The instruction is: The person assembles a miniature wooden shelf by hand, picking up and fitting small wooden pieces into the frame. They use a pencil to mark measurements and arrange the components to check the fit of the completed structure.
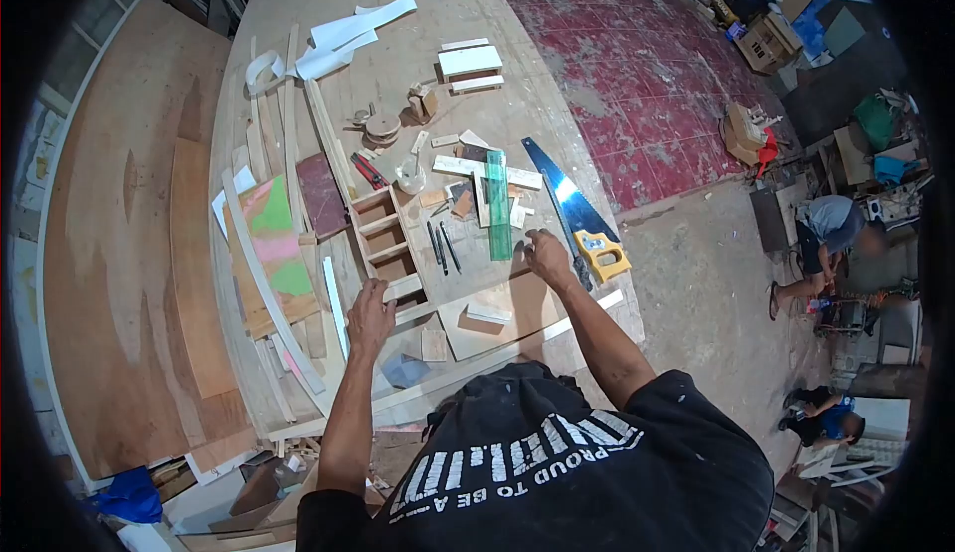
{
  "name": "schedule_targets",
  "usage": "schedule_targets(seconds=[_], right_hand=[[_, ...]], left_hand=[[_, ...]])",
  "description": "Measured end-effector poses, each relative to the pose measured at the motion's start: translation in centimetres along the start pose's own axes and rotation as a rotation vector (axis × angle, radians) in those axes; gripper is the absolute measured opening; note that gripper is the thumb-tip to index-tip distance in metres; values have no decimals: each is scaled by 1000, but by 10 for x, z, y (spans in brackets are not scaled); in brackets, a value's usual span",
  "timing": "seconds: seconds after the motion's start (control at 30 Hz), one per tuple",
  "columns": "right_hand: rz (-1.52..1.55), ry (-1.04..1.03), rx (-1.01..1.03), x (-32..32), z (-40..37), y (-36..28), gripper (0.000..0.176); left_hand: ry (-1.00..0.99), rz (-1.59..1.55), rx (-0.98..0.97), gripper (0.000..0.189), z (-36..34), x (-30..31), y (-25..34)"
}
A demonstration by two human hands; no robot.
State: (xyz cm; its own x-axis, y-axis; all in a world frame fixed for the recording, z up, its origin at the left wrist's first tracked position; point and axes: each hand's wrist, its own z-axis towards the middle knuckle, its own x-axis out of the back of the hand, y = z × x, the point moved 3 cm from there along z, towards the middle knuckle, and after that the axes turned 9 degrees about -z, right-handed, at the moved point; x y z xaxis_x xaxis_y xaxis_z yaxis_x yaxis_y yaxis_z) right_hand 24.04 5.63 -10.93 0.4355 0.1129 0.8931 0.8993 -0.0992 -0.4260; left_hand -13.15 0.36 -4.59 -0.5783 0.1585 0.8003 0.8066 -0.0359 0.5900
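My left hand (371, 318) lies at the near left corner of a narrow wooden box (409, 266) with several compartments, its fingers bent over the edge. My right hand (549, 262) is held over the table to the right of a green transparent ruler (498, 204). Its fingers are loosely curled and apart, with nothing visible between them. Under the ruler are light wooden strips (458, 166) and small wood pieces. Several dark pens or pencils (444, 247) lie between the box and the ruler. A small white-topped block (489, 313) rests on a board near my body.
A handsaw (600, 254) with a yellow handle lies at the table's right edge. Red-handled pliers (367, 169), a round wooden piece (381, 129), white paper strips (343, 40) and a small white bench-like piece (471, 63) are farther back. Two people (831, 229) are at the right.
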Motion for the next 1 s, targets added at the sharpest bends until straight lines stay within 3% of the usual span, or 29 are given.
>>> schedule_targets(seconds=[0.1, 0.17, 0.2, 0.33, 0.47, 0.57, 0.6, 0.63, 0.73, 0.83, 1.0], right_hand=[[-18, -51, -31, 2, 29, -5, 35], [-14, 81, 72, 0, 42, -24, 34], [-36, 77, 100, -5, 48, -31, 49], [-121, 40, 43, -15, 53, -55, 66], [-111, 131, -117, -24, 55, -47, 56], [-164, 157, -125, -6, 45, -53, 55], [-148, 95, -172, -6, 46, -52, 67], [-145, 94, -169, -6, 49, -53, 67], [-150, 108, -18, -5, 58, -63, 62], [-168, 195, 243, -10, 68, -84, 38], [-261, 106, 376, -27, 90, -107, 47]], left_hand=[[0, -16, 43, 38, 1, 0, 3], [19, -2, 37, 39, 0, 0, 5], [23, 3, 38, 39, 0, 1, 8], [33, 12, 75, 40, 2, -1, 11], [18, -7, 98, 40, 2, 1, 13], [26, -5, 98, 39, 2, 0, 15], [30, 1, 90, 40, 2, 0, 16], [32, 4, 92, 40, 2, 0, 16], [9, -10, 140, 41, 2, -2, 15], [37, -11, 146, 40, 0, -4, 15], [53, 13, 162, 43, -4, -6, 14]])
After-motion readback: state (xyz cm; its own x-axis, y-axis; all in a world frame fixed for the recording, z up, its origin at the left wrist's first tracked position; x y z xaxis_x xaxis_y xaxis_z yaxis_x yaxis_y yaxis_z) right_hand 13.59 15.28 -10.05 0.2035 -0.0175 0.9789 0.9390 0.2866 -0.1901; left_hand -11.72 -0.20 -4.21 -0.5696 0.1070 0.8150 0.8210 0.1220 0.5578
